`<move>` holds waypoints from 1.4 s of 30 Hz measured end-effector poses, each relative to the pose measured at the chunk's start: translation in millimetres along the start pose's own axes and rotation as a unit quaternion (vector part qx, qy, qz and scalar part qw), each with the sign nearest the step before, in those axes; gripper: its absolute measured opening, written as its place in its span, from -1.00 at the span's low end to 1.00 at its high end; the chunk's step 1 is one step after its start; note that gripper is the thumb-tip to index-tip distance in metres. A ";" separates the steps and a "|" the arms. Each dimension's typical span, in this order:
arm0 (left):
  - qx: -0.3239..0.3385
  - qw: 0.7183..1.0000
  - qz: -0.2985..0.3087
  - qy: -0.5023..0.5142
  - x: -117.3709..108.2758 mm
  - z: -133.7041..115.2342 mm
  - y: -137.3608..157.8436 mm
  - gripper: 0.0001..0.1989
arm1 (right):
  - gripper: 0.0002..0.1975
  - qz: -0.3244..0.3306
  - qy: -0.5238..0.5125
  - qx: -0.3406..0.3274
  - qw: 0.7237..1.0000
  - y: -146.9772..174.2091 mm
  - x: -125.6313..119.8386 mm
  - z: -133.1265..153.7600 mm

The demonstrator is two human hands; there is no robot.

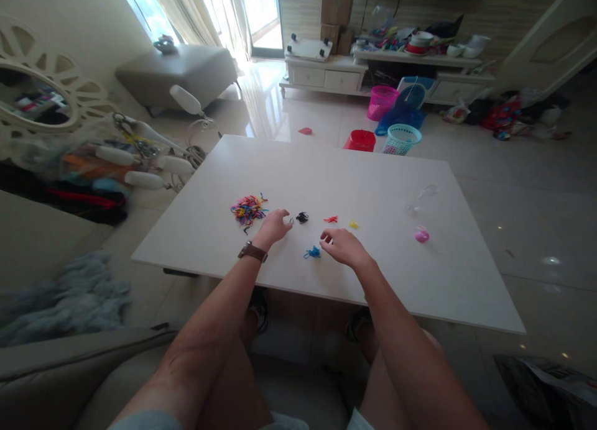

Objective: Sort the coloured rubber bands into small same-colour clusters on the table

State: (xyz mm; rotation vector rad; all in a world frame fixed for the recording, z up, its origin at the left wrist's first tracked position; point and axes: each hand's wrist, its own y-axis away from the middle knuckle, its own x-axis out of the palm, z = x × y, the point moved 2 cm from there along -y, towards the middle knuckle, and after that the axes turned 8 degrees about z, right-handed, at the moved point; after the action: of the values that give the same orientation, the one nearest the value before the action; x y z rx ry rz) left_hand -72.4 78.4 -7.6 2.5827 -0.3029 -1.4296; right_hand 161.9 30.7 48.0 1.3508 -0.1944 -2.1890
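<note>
Head view. Landmark: black pile (302, 217) of small bands, on the white bench (289, 169). Nearest to the wearer, blue pile (313, 252): on the near side of the landmark, slightly to its right. Right hand (342, 245): near side and right of the landmark, beside the blue pile; fingers loosely curled, a gap between thumb and index finger. Cannot tell whether anything small sits in them.

Left hand (273, 227), dark-strapped watch (253, 251) at its wrist: just left of the landmark; fingers nearly together at the tips, on a small dark loop (291, 221). Firmness of the pinch cannot be read.

Pink object (421, 234): well to the right of the landmark. Yellow pile (354, 225): right of the landmark, beyond the red pile (331, 219), which lies nearer to it. Large mixed-colour pile (249, 210): left of the landmark, past the left hand.

Beyond the bench, farther off than the landmark and to its right: red container (360, 140), light-blue basket (402, 138), then pink basket (382, 102). White cabinet (305, 76) stands farthest, against the wall.
</note>
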 end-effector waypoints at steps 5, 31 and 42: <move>-0.059 0.998 0.003 -0.002 -16.8 14.2 11.4 -0.62 | -0.80 0.019 0.003 -0.009 1.000 -7.6 6.4 6.5; -0.042 0.994 0.092 -0.032 -23.2 -10.6 54.8 -0.64 | -0.51 -0.029 0.131 -0.006 0.991 -100.1 87.0 54.8; -0.034 0.995 0.086 -0.021 -27.3 -18.1 64.4 -0.70 | -0.50 -0.059 0.138 0.015 0.989 -91.9 77.4 53.6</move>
State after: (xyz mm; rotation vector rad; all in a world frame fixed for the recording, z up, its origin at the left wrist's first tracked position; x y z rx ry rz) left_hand -77.1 24.4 40.1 2.4091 -0.4615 -1.4102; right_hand 54.6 58.2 -23.1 1.7027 -0.0431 -2.0688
